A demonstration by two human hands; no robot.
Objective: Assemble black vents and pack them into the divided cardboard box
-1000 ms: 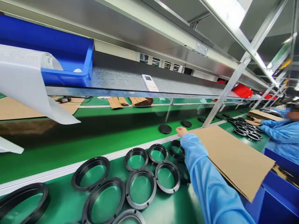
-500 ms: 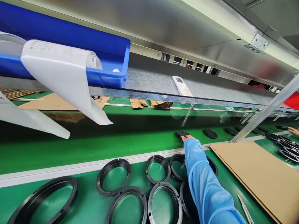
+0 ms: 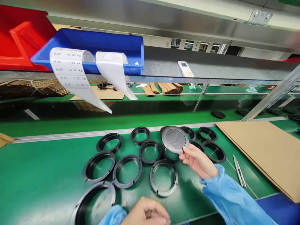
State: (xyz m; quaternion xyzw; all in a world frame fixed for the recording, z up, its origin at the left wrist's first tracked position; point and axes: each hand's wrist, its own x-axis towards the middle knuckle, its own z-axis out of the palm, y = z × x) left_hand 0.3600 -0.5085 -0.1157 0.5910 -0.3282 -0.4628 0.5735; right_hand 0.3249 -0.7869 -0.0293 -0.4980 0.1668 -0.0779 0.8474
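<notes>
My right hand (image 3: 198, 161), in a light blue sleeve, grips a round dark grey disc (image 3: 174, 139) by its lower edge and holds it above the green bench. Under and around the disc lie several black plastic rings (image 3: 127, 170), flat on the green surface. My left hand (image 3: 146, 214) shows at the bottom edge with its fingers curled in; whether anything is inside them is hidden. It sits close to the nearest large ring (image 3: 93, 201).
A cardboard sheet (image 3: 264, 150) lies at the right, with tweezers (image 3: 239, 170) beside it. Behind runs a green conveyor belt (image 3: 117, 120) carrying a black disc (image 3: 218, 114). The shelf above bears a blue bin (image 3: 103, 47), a red bin (image 3: 21, 37), hanging paper strips (image 3: 70, 76) and a remote (image 3: 185, 68).
My right hand reached out to the conveyor, took the grey disc and drew it back over the rings. My left hand has come into view at the bottom. The view swung left.
</notes>
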